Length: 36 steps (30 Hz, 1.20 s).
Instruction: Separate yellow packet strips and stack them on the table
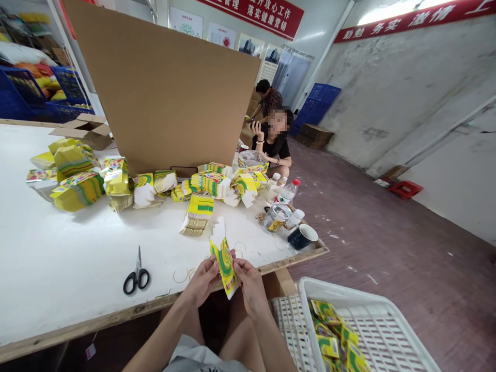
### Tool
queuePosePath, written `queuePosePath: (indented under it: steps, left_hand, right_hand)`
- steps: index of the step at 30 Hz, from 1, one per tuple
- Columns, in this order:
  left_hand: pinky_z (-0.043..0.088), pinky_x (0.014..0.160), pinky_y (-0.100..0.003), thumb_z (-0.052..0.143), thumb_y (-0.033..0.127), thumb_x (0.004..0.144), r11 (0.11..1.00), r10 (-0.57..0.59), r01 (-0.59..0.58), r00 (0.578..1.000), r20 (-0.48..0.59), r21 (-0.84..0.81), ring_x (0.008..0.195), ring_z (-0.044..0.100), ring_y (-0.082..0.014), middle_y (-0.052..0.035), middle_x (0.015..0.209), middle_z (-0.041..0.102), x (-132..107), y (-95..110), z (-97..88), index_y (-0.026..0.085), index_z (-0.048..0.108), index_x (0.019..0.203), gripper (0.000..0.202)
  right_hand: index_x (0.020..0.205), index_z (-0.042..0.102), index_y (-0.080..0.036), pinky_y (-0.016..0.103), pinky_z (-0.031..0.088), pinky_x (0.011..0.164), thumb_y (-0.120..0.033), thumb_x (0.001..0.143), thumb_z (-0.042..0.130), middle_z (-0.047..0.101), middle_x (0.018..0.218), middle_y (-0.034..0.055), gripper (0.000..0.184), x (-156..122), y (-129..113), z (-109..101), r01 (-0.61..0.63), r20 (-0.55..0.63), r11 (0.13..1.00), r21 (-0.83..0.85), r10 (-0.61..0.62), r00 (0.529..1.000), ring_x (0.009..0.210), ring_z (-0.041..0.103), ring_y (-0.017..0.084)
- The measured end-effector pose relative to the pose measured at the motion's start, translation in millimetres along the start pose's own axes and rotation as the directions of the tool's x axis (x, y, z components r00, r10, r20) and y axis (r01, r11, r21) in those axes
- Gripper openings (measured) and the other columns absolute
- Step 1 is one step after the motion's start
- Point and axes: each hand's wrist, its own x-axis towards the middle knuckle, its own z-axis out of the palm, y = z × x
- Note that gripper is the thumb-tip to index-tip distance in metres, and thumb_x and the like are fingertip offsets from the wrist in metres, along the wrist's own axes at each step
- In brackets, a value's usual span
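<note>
At the table's front edge, both hands hold a small yellow and green printed carton [225, 261] with white flaps standing up at its far end. My left hand [205, 280] pinches its left side, thumb on top. My right hand [248, 283] grips the right side near the lower end. Whether anything is inside the carton I cannot tell. Just beyond lies a stack of flat yellow cartons [197, 213]. Black-handled scissors [136, 276] rest on the white table [89, 274] left of my hands. Thin rubber bands [181, 276] lie close to my left hand.
A white plastic basket [372, 302] holding yellow-green packets [341, 341] stands low on my right. Bottles, a clear jar [276, 217] and a dark mug [303, 236] crowd the table's right corner. Carton bundles [79, 188] line a tall cardboard sheet [166, 93]. Two people are beyond.
</note>
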Motion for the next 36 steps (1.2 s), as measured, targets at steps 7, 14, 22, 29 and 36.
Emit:
queuePosePath:
  steps: [7, 14, 22, 29, 36]
  left_hand:
    - [0.054, 0.090, -0.038, 0.073, 0.049, 0.076, 1.000, 0.005, -0.006, 0.998, -0.066, -0.022, 0.101, 0.069, -0.0277, -0.0129, 0.104, 0.076, -3, 2, 1.3, 0.016, 0.073, 0.106, 0.044]
    - [0.055, 0.068, -0.029, 0.072, 0.046, 0.077, 0.996, 0.051, -0.035, 0.978, -0.203, 0.080, 0.069, 0.069, -0.0178, -0.0047, 0.076, 0.075, 3, -7, 3.9, 0.016, 0.068, 0.097, 0.036]
    - [0.053, 0.072, -0.028, 0.069, 0.035, 0.081, 0.941, 0.182, -0.123, 0.969, -0.166, 0.315, 0.076, 0.068, -0.0155, -0.0004, 0.090, 0.072, -12, 9, 10.6, 0.029, 0.030, 0.132, 0.065]
    - [0.051, 0.066, -0.027, 0.073, 0.032, 0.078, 0.971, -0.009, -0.005, 0.998, 0.056, 0.241, 0.073, 0.068, -0.0179, -0.0035, 0.087, 0.070, -23, 27, 18.9, 0.024, 0.047, 0.113, 0.045]
    - [0.054, 0.069, -0.031, 0.079, 0.031, 0.073, 0.981, -0.059, 0.047, 0.997, 0.059, 0.189, 0.073, 0.070, -0.0201, -0.0057, 0.096, 0.072, -26, 24, 21.5, 0.031, 0.037, 0.137, 0.076]
  right_hand:
    - [0.084, 0.075, -0.018, 0.035, 0.052, 0.073, -0.052, 0.065, 0.081, 0.074, 0.076, 0.0059, 0.040, -8, -8, 3, 0.024, 0.026, 0.999, -0.040, -0.023, 0.999, 0.072, 0.067, 0.022]
    - [0.075, 0.067, -0.017, 0.034, 0.051, 0.064, -0.055, 0.069, 0.075, 0.070, 0.069, 0.0044, 0.039, -16, -4, 2, 0.084, -0.043, 0.982, -0.171, -0.093, 0.995, 0.064, 0.063, 0.021]
    - [0.102, 0.065, -0.021, 0.025, 0.044, 0.057, -0.042, 0.075, 0.074, 0.067, 0.082, 0.0012, 0.036, -20, -10, -6, 0.184, -0.027, 0.921, -0.343, -0.205, 0.978, 0.057, 0.050, 0.013]
    - [0.100, 0.061, -0.023, 0.025, 0.045, 0.063, -0.045, 0.085, 0.064, 0.060, 0.075, -0.0006, 0.027, -14, -45, -15, 0.270, 0.253, 0.921, -0.282, -0.201, 0.946, 0.067, 0.055, 0.016]
    - [0.080, 0.063, -0.021, 0.026, 0.045, 0.066, -0.044, 0.082, 0.067, 0.060, 0.075, 0.0015, 0.024, -13, -49, -17, 0.288, 0.188, 0.909, -0.301, -0.240, 0.953, 0.071, 0.055, 0.018]
